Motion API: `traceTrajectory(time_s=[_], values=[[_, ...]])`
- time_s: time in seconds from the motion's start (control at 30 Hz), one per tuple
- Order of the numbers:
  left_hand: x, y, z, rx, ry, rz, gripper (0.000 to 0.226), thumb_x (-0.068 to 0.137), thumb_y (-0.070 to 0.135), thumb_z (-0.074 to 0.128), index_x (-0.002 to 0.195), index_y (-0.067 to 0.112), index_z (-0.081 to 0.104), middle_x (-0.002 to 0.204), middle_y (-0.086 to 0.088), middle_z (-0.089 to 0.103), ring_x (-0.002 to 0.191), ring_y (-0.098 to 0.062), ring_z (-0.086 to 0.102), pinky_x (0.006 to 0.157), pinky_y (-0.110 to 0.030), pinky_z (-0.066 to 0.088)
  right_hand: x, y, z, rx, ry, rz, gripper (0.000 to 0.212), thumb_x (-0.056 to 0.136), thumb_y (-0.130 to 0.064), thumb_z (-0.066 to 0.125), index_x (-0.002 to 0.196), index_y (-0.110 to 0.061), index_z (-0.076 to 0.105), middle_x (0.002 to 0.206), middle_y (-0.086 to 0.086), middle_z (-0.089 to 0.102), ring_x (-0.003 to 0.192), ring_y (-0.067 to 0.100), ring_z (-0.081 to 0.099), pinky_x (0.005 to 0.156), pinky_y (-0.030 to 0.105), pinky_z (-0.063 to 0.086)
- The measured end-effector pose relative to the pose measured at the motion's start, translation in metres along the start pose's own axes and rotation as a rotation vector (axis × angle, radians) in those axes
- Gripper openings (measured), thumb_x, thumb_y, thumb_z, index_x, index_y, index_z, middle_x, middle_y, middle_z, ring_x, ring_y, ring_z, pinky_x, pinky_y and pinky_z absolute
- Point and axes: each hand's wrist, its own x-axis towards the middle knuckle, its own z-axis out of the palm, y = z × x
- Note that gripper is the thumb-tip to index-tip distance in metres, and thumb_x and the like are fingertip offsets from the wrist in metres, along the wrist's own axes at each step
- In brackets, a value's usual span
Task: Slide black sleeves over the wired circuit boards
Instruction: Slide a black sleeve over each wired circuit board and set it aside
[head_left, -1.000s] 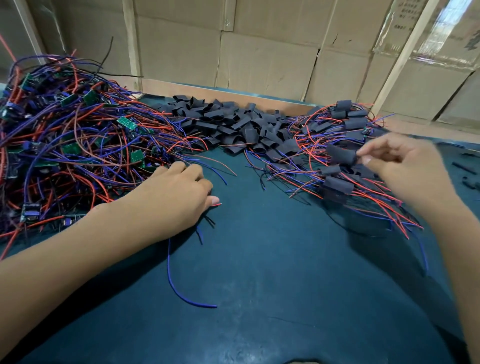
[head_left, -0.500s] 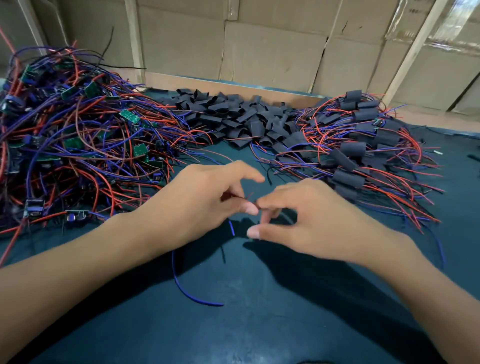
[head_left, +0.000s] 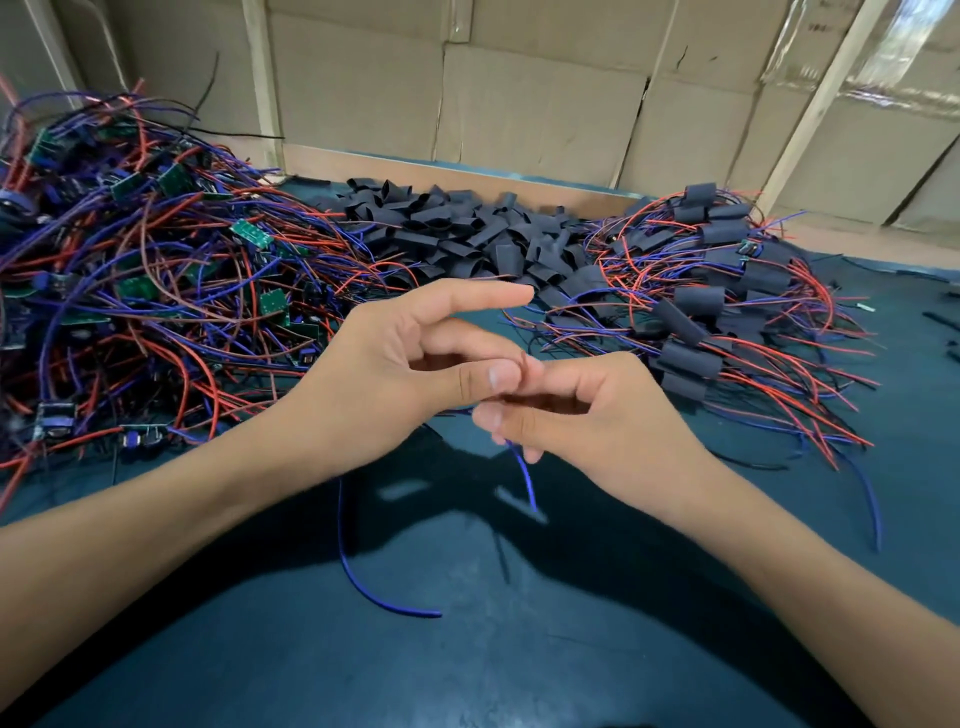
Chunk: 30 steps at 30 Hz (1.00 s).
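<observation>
Head view, looking down: my left hand (head_left: 395, 374) and right hand (head_left: 597, 415) meet over the dark green mat (head_left: 519, 665), thumbs and curled fingers pinching thin blue wire (head_left: 524, 478); my left index finger sticks out straight. Bare green circuit boards (head_left: 252, 234) tangle in glossy red and blue leads far left, flat matte black sleeves (head_left: 467, 228) heap behind, sleeved boards (head_left: 691, 358) lie right.
</observation>
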Motion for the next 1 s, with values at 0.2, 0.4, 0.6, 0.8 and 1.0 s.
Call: traceTrajectory(time_s=[0.2,0.4,0.6,0.8,1.0], values=[[0.003,-0.005,-0.017,0.505,-0.044,-0.061,0.052,0.092,0.042,0.067,0.14,0.032,0.052,0.121,0.013,0.069,0.114,-0.002,0.061,0.097,-0.022,0.05,0.008,-0.004,-0.019,0.108,0.212,0.07,0.01,0.092,-0.005,0.069,0.089,0.0,0.077,0.072,0.006,0.075,0.061,0.015,0.068,0.06,0.021,0.044],[0.003,-0.015,-0.026,0.985,-0.214,-0.045,0.022,0.095,0.034,0.065,0.114,0.027,0.072,0.107,0.011,0.064,0.102,-0.007,0.048,0.096,-0.021,0.036,0.013,-0.006,-0.048,0.173,0.623,0.142,0.007,0.091,-0.016,0.07,0.09,-0.017,0.077,0.072,-0.001,0.075,0.06,0.015,0.07,0.055,0.023,0.043],[0.001,-0.016,-0.023,1.005,-0.13,0.054,0.011,0.096,0.027,0.065,0.104,0.025,0.074,0.091,0.011,0.064,0.091,-0.013,0.054,0.087,-0.033,0.045,0.008,-0.012,-0.043,-0.185,0.905,-0.195,0.027,0.094,-0.024,0.068,0.121,-0.026,0.064,0.092,-0.013,0.07,0.08,0.008,0.064,0.077,0.023,0.049],[0.002,-0.006,-0.014,1.04,-0.02,0.326,0.015,0.1,0.027,0.062,0.103,0.018,0.073,0.093,0.007,0.068,0.088,-0.019,0.063,0.079,-0.041,0.052,-0.003,-0.024,-0.036,-0.459,0.574,-0.492,0.029,0.095,-0.031,0.07,0.118,-0.014,0.07,0.102,-0.006,0.072,0.09,0.005,0.069,0.087,0.019,0.049],[-0.004,-0.011,0.0,0.899,-0.025,0.422,0.011,0.093,0.01,0.068,0.102,0.014,0.073,0.094,0.003,0.064,0.085,-0.013,0.061,0.075,-0.033,0.052,-0.002,-0.008,-0.015,-0.364,0.106,-0.193,0.068,0.082,-0.037,0.081,0.143,-0.026,0.055,0.106,-0.011,0.074,0.094,0.009,0.072,0.096,0.023,0.05]])
